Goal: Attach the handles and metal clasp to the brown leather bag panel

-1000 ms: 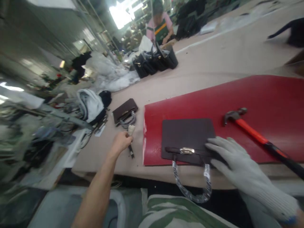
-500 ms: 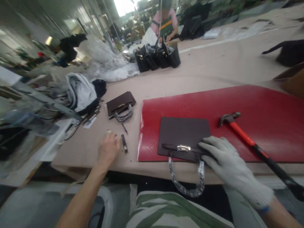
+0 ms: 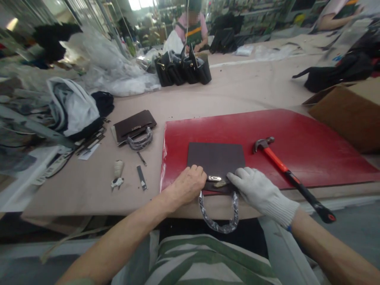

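Observation:
A dark brown leather bag panel point(image 3: 216, 155) lies on a red mat point(image 3: 273, 126), its plastic-wrapped handle point(image 3: 219, 227) hanging over the table's front edge. My bare left hand point(image 3: 191, 183) has its fingers closed on the strap at the panel's left side, beside the metal clasp point(image 3: 214, 178). My right hand point(image 3: 257, 190), in a white glove, pinches the strap's right part with thumb and fingers. A hammer point(image 3: 282, 168) with a red and black handle rests on the mat, right of the gloved hand.
To the left lie a second brown panel point(image 3: 135, 126), a cutter point(image 3: 141, 178), a small pen-like tool point(image 3: 141, 158) and a wrapped object point(image 3: 118, 169). Black bags point(image 3: 182, 69) stand further back, near a person point(image 3: 192, 29). A cardboard box point(image 3: 347, 114) sits at right.
My left hand has moved right, from the bare table to the strap. The strap's end now lies raised near the clasp. The view has shifted right.

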Available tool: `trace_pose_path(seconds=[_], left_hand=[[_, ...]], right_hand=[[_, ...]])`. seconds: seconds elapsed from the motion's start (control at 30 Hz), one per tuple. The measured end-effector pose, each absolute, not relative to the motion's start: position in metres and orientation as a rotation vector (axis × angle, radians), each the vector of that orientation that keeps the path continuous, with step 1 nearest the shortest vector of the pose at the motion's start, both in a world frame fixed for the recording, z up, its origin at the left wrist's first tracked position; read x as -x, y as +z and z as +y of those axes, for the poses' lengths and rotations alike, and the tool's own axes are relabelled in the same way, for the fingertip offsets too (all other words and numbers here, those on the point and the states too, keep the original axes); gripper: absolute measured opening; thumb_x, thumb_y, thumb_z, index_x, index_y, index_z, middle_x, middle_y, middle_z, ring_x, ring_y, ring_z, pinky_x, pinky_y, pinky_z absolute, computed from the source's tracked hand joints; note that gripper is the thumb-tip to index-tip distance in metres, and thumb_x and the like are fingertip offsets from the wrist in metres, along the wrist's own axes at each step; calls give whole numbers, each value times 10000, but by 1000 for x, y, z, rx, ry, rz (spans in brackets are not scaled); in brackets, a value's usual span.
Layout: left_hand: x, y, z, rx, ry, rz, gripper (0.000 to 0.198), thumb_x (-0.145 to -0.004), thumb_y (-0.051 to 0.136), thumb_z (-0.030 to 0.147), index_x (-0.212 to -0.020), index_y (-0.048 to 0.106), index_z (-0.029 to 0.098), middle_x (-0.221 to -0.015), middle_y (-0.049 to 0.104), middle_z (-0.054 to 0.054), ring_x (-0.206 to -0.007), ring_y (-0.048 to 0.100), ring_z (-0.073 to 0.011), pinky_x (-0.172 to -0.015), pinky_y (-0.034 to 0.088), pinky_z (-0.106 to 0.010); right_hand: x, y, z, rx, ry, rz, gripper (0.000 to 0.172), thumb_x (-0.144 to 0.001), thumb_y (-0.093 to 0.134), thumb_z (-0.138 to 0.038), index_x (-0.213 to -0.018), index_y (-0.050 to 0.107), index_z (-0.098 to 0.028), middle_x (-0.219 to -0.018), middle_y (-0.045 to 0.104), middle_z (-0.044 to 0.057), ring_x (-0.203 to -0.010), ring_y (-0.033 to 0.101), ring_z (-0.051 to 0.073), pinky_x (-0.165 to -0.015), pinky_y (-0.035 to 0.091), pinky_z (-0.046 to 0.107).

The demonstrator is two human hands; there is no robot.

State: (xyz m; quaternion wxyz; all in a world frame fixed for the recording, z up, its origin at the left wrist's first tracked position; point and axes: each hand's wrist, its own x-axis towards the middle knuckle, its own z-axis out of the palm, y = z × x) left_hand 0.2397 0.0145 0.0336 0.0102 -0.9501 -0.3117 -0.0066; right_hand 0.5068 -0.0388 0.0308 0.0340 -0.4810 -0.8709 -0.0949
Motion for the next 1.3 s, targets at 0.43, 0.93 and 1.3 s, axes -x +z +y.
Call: trace_pose_path(seconds=[0.43,0.93,1.3], left_hand=[[-194,-14,12,3058,-1031,-734,357,-977,409,24,-1196,661,148,-1205,734,-138,-1162,693,-222,-1038,600,-433],[-218,-22,-15,3052,-1159,-938,291,-950,575,69,-1223,644,144,-1253,721,-162,-1242,668,-274,-1098,579,-495],[-199,-18,-14,3107,-1173,-1055,304,-935,557,46,-1197,641,175,-1252,718,-143,-1243,666,-256,-1099,573,-492]], right_hand=[[-522,-3,-59,1319,109,-2233,392,-934,478,-79,-1195,738,-213,-1222,697,101,-1156,592,261,-1032,519,467],[-540,-1,-49,1346,226,-2270,650,-777,501,-18,-1391,613,-201,-1431,617,118,-1429,494,320,-1187,433,583],[-517,-4,-50,1327,159,-2294,603,-794,482,-2,-1347,634,-187,-1381,660,109,-1370,549,296,-1200,418,568]])
